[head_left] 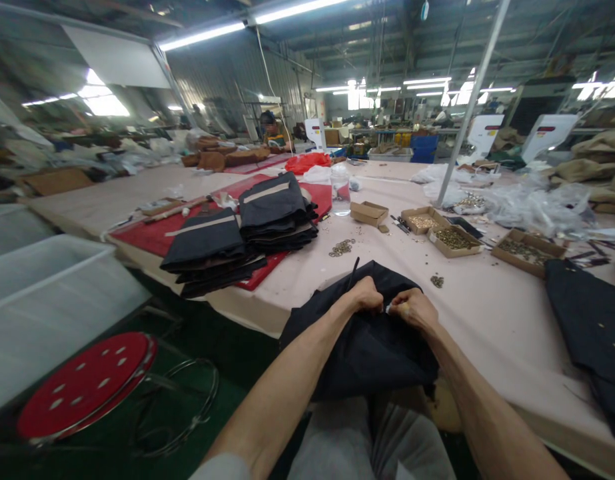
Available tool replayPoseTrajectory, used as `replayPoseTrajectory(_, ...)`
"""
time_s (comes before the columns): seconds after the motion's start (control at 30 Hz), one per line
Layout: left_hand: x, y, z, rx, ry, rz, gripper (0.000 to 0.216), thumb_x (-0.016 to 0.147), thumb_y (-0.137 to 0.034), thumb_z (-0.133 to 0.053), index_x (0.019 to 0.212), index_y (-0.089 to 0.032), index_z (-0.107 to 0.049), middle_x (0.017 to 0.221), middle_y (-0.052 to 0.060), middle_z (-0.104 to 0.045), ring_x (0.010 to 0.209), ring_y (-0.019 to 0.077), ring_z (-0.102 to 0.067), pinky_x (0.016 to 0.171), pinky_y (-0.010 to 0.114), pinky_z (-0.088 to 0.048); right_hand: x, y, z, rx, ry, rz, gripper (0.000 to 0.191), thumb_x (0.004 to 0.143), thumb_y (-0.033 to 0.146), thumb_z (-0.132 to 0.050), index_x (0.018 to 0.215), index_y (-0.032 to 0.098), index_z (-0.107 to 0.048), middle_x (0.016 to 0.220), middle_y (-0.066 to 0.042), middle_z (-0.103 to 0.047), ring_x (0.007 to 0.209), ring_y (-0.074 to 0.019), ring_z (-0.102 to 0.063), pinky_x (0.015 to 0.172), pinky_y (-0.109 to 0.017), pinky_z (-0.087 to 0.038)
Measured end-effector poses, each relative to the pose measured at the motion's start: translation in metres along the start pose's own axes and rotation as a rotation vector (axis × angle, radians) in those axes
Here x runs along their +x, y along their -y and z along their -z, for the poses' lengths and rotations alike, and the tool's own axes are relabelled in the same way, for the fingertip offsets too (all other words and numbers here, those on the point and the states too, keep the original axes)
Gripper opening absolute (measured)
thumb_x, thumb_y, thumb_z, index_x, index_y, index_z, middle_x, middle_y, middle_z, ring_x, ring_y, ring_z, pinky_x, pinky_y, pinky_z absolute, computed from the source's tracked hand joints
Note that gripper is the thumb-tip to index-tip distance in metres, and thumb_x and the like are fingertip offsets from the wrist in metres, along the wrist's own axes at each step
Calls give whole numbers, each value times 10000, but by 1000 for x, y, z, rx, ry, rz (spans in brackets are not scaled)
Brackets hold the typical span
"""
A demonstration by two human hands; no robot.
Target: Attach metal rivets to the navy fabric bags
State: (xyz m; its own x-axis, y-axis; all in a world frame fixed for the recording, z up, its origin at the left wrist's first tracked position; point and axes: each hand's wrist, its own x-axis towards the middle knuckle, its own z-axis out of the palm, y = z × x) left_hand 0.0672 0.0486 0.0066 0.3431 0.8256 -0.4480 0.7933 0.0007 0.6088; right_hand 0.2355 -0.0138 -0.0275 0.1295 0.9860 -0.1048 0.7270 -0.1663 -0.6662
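Observation:
A black fabric piece (pixel 374 360), perhaps a bag, lies bunched over my lap and the table's front edge. My left hand (pixel 366 295) is closed in a fist on its upper part. A thin black stick (pixel 356 268) pokes up beside that hand; whether the fingers hold it is hidden. Close by on the right, my right hand (pixel 413 308) pinches at the same fabric, its fingertips facing the left hand. Something small and whitish (pixel 388 309) shows at those fingertips, too small to name.
Folded dark fabric pieces (pixel 274 207) are stacked on a red sheet (pixel 314 195) at left. Small metal rings (pixel 342 248) lie beyond my hands, near cardboard boxes of hardware (pixel 454 240). Another dark piece (pixel 587 313) lies right. A red stool (pixel 87 383) and white bin (pixel 52 293) stand left.

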Motion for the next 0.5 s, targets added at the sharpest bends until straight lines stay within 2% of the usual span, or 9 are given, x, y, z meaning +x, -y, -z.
replayPoseTrajectory(0.2, -5, 0, 6, -4, 35, -26, 175, 541, -243, -774, 549, -88, -696, 539, 93, -642, 425, 131, -528, 398, 219, -384, 10, 2, 7, 66, 111, -55, 168, 589, 337, -812, 731, 252, -785, 615, 9, -677, 555, -134, -578, 497, -225, -345)
replayPoseTrajectory(0.33, -3, -3, 6, 26, 42, -31, 142, 521, -189, -779, 534, -85, -683, 533, 96, -642, 416, 134, -528, 395, 224, -389, 11, 6, 9, 86, 128, -72, 144, 590, 304, -810, 710, 229, -779, 593, 8, -662, 535, -128, -559, 483, -224, -344)
replayPoseTrajectory(0.5, 3, -11, 5, 83, 43, 42, 146, 474, -146, -791, 495, -79, -663, 461, 87, -604, 407, 152, -534, 404, 232, -403, 12, 12, 13, 120, 171, -76, 131, 574, 259, -822, 674, 199, -764, 541, 8, -633, 497, -112, -530, 453, -212, -335)
